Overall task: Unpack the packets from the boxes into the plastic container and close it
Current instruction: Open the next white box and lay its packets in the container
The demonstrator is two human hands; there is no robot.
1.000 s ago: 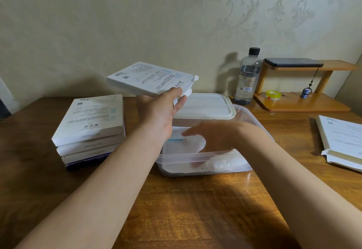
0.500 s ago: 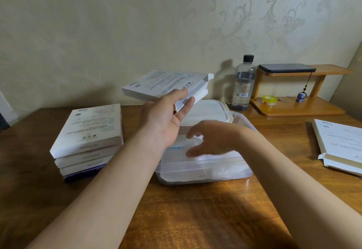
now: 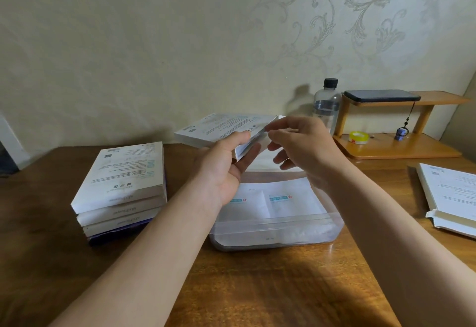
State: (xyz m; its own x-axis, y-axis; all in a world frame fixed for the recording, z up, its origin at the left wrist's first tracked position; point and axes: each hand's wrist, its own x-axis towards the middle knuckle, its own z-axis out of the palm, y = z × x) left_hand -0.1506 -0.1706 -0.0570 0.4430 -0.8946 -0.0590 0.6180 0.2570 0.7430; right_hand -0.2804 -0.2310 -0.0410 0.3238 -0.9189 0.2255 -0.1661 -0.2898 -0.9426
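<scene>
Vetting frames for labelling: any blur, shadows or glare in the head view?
Head view: right hand slightly motion-blurred; water bottle throws a soft shadow leftward on the wall; bright light patch on the table before the plastic container.
</scene>
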